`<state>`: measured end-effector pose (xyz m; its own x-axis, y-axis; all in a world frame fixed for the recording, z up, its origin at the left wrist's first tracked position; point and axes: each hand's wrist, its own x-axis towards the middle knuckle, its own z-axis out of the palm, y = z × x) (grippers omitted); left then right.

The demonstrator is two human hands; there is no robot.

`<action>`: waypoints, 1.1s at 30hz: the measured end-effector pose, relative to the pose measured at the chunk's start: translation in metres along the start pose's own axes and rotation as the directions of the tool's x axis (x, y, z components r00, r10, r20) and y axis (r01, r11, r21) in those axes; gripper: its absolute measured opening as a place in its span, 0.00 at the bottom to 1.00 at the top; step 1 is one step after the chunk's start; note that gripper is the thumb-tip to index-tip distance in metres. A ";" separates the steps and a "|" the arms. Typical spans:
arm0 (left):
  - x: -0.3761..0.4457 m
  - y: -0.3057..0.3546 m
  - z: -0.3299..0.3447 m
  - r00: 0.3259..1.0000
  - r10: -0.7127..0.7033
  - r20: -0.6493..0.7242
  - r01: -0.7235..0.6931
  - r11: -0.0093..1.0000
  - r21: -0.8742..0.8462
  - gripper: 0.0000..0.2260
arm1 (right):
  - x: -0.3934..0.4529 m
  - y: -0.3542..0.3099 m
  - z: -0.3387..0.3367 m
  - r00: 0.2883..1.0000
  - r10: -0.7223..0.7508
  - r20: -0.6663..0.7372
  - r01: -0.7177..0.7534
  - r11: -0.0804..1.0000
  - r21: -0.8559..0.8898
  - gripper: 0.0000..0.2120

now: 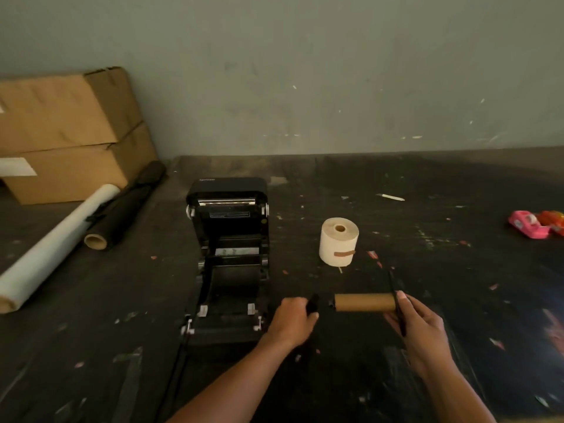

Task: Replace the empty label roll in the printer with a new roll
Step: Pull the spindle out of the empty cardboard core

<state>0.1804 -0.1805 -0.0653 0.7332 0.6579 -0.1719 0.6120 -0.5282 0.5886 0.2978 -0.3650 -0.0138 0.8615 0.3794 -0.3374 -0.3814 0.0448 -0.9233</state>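
Note:
A black label printer (pixel 229 257) stands open on the dark table, its lid tipped back and its roll bay bare. To its right a full white label roll (pixel 338 242) stands on end, a brown strip of tape across its side. In front of that roll I hold the empty brown cardboard core (pixel 364 302) level above the table. It sits on a black spindle whose flat guide plate is pinched in my right hand (pixel 418 322). My left hand (pixel 293 319) grips a small black end piece (pixel 312 303), a short gap away from the core's left end.
Two stacked cardboard boxes (pixel 67 132) stand at the back left, with a long white film roll (pixel 58 242) and a dark wrapped roll (pixel 122 209) lying before them. A pink tape dispenser (pixel 529 224) lies at the far right. The printer's cable (pixel 180 355) runs toward me.

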 end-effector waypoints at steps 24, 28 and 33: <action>-0.024 0.033 -0.011 0.971 0.051 0.235 0.129 0.717 -0.685 0.12 | 0.038 0.008 -0.002 0.981 0.050 0.186 -0.041 0.998 -0.055 0.05; -0.024 0.027 -0.005 0.976 0.003 0.216 0.156 0.681 -0.715 0.12 | 0.046 0.013 -0.010 0.986 0.084 0.144 -0.084 0.996 -0.003 0.08; -0.024 0.014 -0.004 0.974 -0.100 0.206 0.222 0.628 -0.746 0.12 | 0.054 0.000 -0.040 0.988 0.145 0.056 -0.148 0.988 0.054 0.06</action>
<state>0.1698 -0.2018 -0.0498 0.7137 0.5830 -0.3884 0.3259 0.2145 0.9208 0.3582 -0.3811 -0.0393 0.7770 0.4331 -0.4568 -0.5222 0.0383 -0.8519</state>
